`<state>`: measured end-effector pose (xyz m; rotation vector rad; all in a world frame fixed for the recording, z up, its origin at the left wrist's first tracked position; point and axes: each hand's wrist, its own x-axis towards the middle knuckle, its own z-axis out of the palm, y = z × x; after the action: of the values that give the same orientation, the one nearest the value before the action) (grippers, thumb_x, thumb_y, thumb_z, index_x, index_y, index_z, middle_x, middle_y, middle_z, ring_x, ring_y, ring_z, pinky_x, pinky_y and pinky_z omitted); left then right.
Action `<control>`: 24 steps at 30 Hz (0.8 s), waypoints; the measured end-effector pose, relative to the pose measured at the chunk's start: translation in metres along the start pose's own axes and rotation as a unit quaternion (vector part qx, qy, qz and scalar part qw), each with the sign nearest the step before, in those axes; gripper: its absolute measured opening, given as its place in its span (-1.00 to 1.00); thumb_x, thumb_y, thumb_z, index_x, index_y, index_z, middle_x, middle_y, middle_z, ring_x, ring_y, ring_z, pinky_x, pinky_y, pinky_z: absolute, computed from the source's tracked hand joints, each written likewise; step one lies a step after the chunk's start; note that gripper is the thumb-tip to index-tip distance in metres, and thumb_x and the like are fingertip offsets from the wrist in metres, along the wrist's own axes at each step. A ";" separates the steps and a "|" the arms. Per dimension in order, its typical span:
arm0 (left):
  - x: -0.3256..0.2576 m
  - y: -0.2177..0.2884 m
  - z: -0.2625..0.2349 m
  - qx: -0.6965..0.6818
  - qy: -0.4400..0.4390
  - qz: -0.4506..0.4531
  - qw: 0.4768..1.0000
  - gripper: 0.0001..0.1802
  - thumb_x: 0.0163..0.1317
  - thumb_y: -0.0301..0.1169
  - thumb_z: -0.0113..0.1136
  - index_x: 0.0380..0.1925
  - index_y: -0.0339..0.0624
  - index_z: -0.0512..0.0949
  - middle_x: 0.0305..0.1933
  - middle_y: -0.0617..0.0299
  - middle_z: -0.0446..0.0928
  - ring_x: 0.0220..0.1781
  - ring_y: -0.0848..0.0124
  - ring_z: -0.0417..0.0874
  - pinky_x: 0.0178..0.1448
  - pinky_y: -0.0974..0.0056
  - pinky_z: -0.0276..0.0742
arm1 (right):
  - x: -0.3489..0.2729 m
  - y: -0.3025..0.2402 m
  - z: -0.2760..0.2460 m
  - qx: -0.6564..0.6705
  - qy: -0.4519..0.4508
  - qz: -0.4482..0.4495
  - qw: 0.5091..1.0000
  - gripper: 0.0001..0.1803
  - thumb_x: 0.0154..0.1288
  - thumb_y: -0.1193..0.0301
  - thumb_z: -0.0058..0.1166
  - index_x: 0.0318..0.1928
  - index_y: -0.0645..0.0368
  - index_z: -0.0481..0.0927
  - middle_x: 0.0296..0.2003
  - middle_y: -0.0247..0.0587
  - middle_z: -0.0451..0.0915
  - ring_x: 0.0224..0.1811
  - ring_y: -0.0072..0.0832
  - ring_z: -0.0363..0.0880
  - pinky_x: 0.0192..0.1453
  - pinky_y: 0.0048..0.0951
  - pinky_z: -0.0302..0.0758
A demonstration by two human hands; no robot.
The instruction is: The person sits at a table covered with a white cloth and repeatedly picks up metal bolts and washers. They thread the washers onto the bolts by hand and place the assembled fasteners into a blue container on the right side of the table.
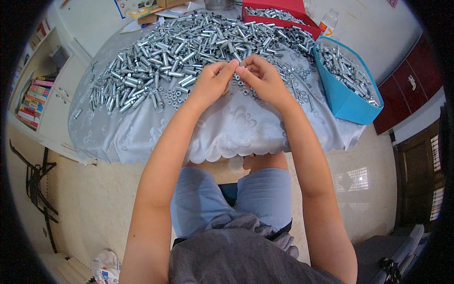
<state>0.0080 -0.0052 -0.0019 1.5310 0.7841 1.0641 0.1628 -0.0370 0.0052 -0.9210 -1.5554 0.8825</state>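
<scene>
My left hand and my right hand meet fingertip to fingertip over the near part of the table. Both are closed in a pinch. Whatever lies between the fingertips is too small and too covered to name. Just beyond them spreads a large heap of silvery metal sleeve anchors, tube-shaped and lying in all directions. Loose hex nuts are scattered on the cloth near my left hand. More nuts and washers, with thin bolts, lie to the right of my right hand.
A grey-white patterned tablecloth covers the round table. On its right edge stands a blue fabric bin full of metal parts. Behind are a red box with more parts, a plastic bottle and a metal pot.
</scene>
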 end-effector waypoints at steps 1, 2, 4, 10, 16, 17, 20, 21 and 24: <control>-0.001 0.001 0.000 -0.017 -0.020 -0.014 1.000 -0.63 0.17 -0.12 0.04 -0.65 -0.14 0.39 -0.71 0.44 0.22 -0.72 0.65 0.21 -0.64 0.49 0.10 | 0.000 0.000 0.000 0.015 -0.004 0.001 1.000 -0.77 0.12 0.32 0.11 -0.44 0.23 0.44 -0.59 -0.44 0.40 -0.57 -0.76 0.27 -0.52 -0.69 0.23; -0.002 0.004 0.001 -0.026 -0.018 -0.021 0.999 -0.63 0.17 -0.12 0.04 -0.65 -0.14 0.38 -0.71 0.44 0.22 -0.72 0.65 0.20 -0.64 0.48 0.10 | 0.000 0.000 -0.001 0.001 0.007 0.001 1.000 -0.77 0.13 0.32 0.10 -0.44 0.23 0.44 -0.60 -0.44 0.41 -0.57 -0.76 0.28 -0.52 -0.69 0.23; -0.003 0.009 0.004 -0.045 -0.015 -0.035 0.998 -0.62 0.17 -0.11 0.04 -0.66 -0.14 0.37 -0.71 0.43 0.22 -0.73 0.64 0.20 -0.64 0.48 0.11 | 0.002 0.001 -0.005 -0.026 0.028 -0.001 0.999 -0.77 0.13 0.31 0.10 -0.43 0.24 0.45 -0.62 -0.42 0.42 -0.58 -0.75 0.30 -0.53 -0.69 0.24; -0.005 0.013 -0.001 -0.074 -0.037 -0.043 0.996 -0.57 0.17 -0.11 0.03 -0.75 -0.10 0.28 -0.78 0.44 0.15 -0.77 0.62 0.14 -0.66 0.50 0.06 | 0.004 -0.006 -0.009 0.008 0.066 0.021 0.998 -0.70 0.20 0.23 0.01 -0.47 0.24 0.48 -0.65 -0.39 0.43 -0.61 -0.71 0.33 -0.55 -0.68 0.25; -0.018 0.018 -0.009 -0.067 -0.381 -0.201 0.900 -0.59 0.13 -0.18 0.07 -0.81 -0.03 0.26 -0.84 0.48 0.05 -0.84 0.63 0.02 -0.74 0.48 -0.13 | 0.009 -0.005 -0.022 0.080 0.142 0.030 0.986 -0.67 0.25 0.23 -0.07 -0.49 0.24 0.50 -0.66 -0.36 0.43 -0.64 -0.68 0.34 -0.55 -0.67 0.28; -0.021 0.022 -0.007 -0.022 -0.367 -0.213 0.905 -0.62 0.14 -0.17 0.06 -0.78 -0.04 0.29 -0.83 0.48 0.06 -0.83 0.63 0.03 -0.74 0.48 -0.12 | 0.008 -0.004 -0.022 0.070 0.141 0.028 0.987 -0.67 0.25 0.23 -0.07 -0.49 0.24 0.50 -0.66 -0.36 0.43 -0.64 -0.68 0.34 -0.55 -0.67 0.28; -0.024 0.033 -0.003 -0.058 -0.268 -0.199 0.941 -0.66 0.16 -0.12 0.01 -0.65 -0.08 0.36 -0.77 0.46 0.11 -0.78 0.63 0.06 -0.70 0.50 -0.06 | 0.008 -0.002 -0.021 0.061 0.141 0.022 0.988 -0.67 0.25 0.24 -0.06 -0.50 0.25 0.50 -0.66 -0.36 0.43 -0.65 -0.68 0.34 -0.56 -0.68 0.28; -0.015 0.027 -0.008 -0.184 -0.190 -0.157 0.952 -0.66 0.17 -0.09 -0.01 -0.59 -0.10 0.38 -0.73 0.45 0.15 -0.75 0.62 0.09 -0.68 0.50 -0.03 | 0.009 -0.002 -0.020 0.074 0.142 0.020 0.987 -0.67 0.25 0.24 -0.06 -0.50 0.25 0.50 -0.67 -0.36 0.43 -0.65 -0.69 0.34 -0.56 -0.68 0.27; 0.005 0.019 -0.022 -0.330 0.008 -0.061 0.942 -0.60 0.17 0.00 -0.08 -0.44 -0.13 0.39 -0.61 0.41 0.24 -0.67 0.60 0.18 -0.60 0.49 0.08 | 0.010 -0.004 -0.022 0.086 0.163 0.022 0.983 -0.68 0.24 0.25 -0.05 -0.50 0.26 0.50 -0.67 -0.37 0.43 -0.66 -0.69 0.33 -0.57 -0.69 0.27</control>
<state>-0.0111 0.0039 0.0186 0.8918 0.4523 1.1010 0.1828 -0.0285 0.0161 -0.9245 -1.1640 0.8355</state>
